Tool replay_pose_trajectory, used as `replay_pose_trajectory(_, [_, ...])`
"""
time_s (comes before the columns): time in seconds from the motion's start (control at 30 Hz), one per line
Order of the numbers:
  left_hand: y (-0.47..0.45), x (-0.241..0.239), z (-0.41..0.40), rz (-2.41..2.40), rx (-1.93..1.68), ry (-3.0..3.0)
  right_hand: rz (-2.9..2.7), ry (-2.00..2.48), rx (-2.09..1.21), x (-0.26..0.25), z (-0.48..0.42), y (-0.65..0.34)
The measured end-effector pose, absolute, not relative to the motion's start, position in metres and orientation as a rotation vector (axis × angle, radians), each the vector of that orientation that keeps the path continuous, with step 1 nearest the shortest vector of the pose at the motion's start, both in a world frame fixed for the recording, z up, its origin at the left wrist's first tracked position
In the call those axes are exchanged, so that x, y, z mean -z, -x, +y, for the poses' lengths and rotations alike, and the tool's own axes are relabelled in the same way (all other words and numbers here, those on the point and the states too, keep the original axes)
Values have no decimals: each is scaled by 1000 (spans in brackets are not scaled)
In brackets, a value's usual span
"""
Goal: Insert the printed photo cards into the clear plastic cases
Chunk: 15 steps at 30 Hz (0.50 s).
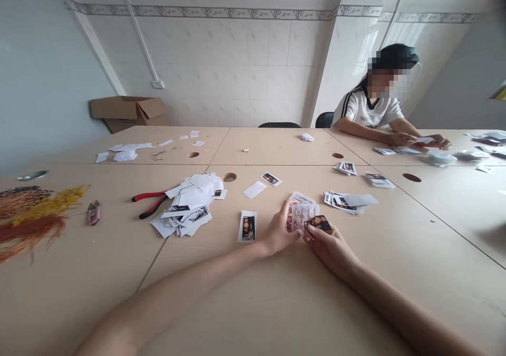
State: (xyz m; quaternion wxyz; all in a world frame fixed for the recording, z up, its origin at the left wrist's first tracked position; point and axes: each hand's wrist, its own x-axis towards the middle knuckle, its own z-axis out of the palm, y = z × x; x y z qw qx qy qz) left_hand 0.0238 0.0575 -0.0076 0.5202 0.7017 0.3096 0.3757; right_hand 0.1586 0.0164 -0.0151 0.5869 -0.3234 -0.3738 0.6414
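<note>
Workshop room, joined worktables [237, 303], paper pile [195, 192], pliers [148, 195], seated co-worker [369, 108]

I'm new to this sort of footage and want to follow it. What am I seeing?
There's no machine: these are a person's bare hands, seen by a camera worn on the head, looking forward and down. The left hand holds a clear plastic case; the right hand pinches a dark printed card beside it. On the table lie a heap of papers, red-and-black pliers and, at the left edge, coloured strands. Farther back, another person handles papers too.
</note>
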Motion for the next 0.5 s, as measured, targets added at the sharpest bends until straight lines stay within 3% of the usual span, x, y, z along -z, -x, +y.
replay_pose_trajectory(0.33, [-22, 4, 57, 637, -748, -1617, -1155, 1029, -1019, 9, 15, -168])
replay_pose_trajectory(0.5, [-21, 2, 58, 555, -666, -1582, -1067, 969, -1002, 7, 15, -168])
